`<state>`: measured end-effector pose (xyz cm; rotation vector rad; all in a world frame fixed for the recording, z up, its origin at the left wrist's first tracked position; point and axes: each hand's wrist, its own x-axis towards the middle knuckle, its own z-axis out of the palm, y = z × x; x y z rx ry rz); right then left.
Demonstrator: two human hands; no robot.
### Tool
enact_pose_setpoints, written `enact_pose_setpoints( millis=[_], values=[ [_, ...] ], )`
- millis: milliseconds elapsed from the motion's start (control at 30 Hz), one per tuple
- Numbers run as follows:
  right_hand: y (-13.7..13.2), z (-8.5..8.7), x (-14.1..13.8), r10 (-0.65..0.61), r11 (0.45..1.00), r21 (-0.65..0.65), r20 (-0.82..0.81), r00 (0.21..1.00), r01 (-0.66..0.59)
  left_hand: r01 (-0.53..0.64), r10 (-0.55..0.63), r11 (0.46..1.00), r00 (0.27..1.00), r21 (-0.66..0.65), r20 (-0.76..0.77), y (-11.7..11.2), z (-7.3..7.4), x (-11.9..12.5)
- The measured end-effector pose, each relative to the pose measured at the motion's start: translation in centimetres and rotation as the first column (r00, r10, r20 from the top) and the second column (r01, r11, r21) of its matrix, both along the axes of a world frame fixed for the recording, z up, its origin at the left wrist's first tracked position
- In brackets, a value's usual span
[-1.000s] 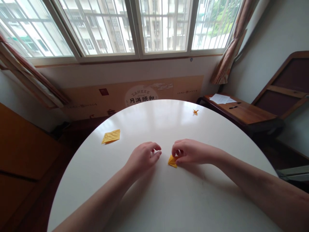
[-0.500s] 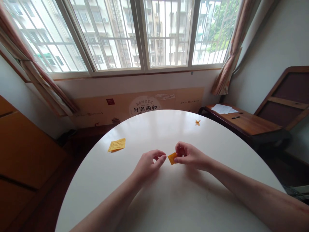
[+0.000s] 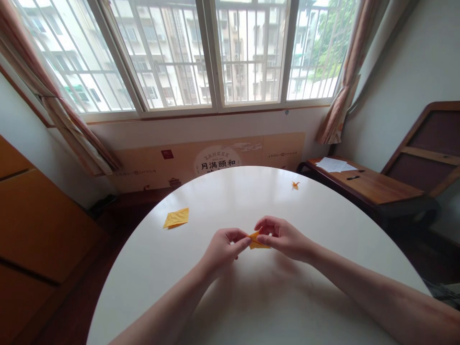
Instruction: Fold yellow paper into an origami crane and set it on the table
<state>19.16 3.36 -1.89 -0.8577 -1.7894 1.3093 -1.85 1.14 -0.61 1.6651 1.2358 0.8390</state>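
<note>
A small folded piece of orange-yellow origami paper is held between my two hands, just above the white table. My left hand pinches its left corner between thumb and fingers. On the other side, my right hand has its thumb against the paper's front, with the curled fingers behind and above it. Part of the paper is covered by the fingers.
On the round white table lies a stack of yellow paper sheets at left. A tiny orange paper crane stands at the far right. Beyond it, a wooden side table bears white papers and a pen.
My left fingers have closed on the paper's left corner, where before they were just apart from it. The paper has turned in my right hand, and the view has shifted slightly.
</note>
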Motion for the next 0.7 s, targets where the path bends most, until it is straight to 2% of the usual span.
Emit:
enact_pose_setpoints(
  millis=[67, 133, 200, 233, 300, 333, 400, 467, 500, 567, 700],
  values=[
    [0.3, 0.2, 0.1, -0.058, 0.998, -0.020, -0.031, 0.998, 0.057, -0.020, 0.022, 0.999, 0.998, -0.040, 0.051, 0.2, -0.3, -0.1],
    [0.6, 0.3, 0.2, -0.120, 0.990, -0.085, -0.054, 0.991, 0.115, -0.047, 0.047, 0.999, 0.997, -0.002, 0.054, 0.4, -0.5, -0.3],
    [0.8, 0.4, 0.3, -0.166, 0.973, -0.177, -0.078, 0.983, 0.150, -0.077, 0.076, 0.986, 0.997, 0.148, 0.018, 0.4, -0.6, -0.5],
    [0.8, 0.4, 0.4, -0.179, 0.961, -0.226, -0.085, 0.980, 0.156, -0.082, 0.086, 0.963, 0.996, 0.256, -0.004, 0.4, -0.4, -0.7],
    [0.7, 0.4, 0.4, -0.182, 0.936, -0.321, -0.090, 0.979, 0.144, -0.074, 0.109, 0.861, 0.993, 0.503, -0.040, 0.2, 0.2, -1.1],
    [0.6, 0.4, 0.4, -0.169, 0.923, -0.364, -0.089, 0.982, 0.126, -0.061, 0.120, 0.785, 0.991, 0.616, -0.055, 0.0, 0.7, -1.4],
    [0.4, 0.5, 0.4, -0.114, 0.898, -0.436, -0.088, 0.990, 0.065, -0.038, 0.166, 0.592, 0.983, 0.805, -0.076, -0.3, 1.7, -1.9],
    [0.0, 0.7, 0.3, -0.032, 0.876, -0.482, -0.107, 0.994, -0.023, 0.024, 0.197, 0.419, 0.973, 0.908, -0.116, -0.7, 2.6, -2.2],
    [-0.2, 0.8, 0.3, 0.009, 0.867, -0.493, -0.129, 0.992, -0.072, 0.063, 0.205, 0.361, 0.968, 0.931, -0.144, -0.9, 2.8, -2.3],
    [-0.5, 1.1, 0.2, 0.069, 0.862, -0.484, -0.186, 0.980, -0.152, 0.152, 0.202, 0.296, 0.955, 0.943, -0.217, -1.3, 3.1, -2.1],
    [-1.0, 1.7, 0.2, 0.126, 0.889, -0.399, -0.255, 0.959, -0.224, 0.298, 0.176, 0.262, 0.920, 0.918, -0.349, -1.8, 2.7, -1.3]
  ],
)
